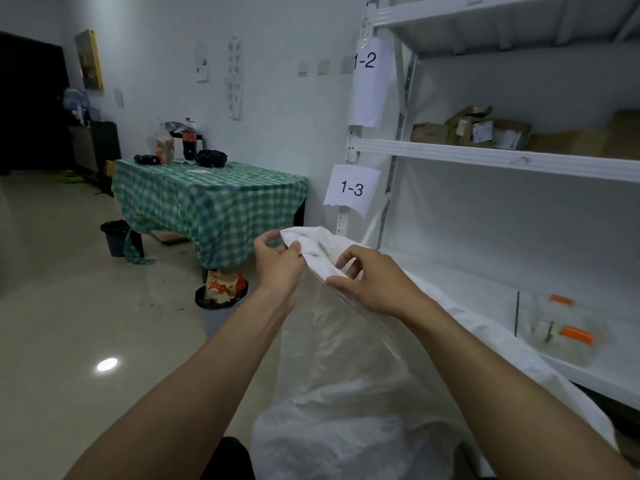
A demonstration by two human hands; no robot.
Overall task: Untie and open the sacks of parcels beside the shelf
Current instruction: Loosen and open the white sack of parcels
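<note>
A white woven sack (346,393) stands on the floor just beside the white shelf (485,157), its thin fabric translucent and its neck drawn up into a crumpled bunch. The left hand (278,263) and right hand (375,284) are both pinched closed on that bunched top.

White walls (277,98) close in a plain room with a glossy pale floor (69,323) that throws back a ceiling light as one bright spot (107,364). A table (207,199) under a green checked cloth stands against the far wall, a dark bin (115,237) beside it. Paper notices (234,77) hang above. At far left is a dark doorway (31,105).
</note>
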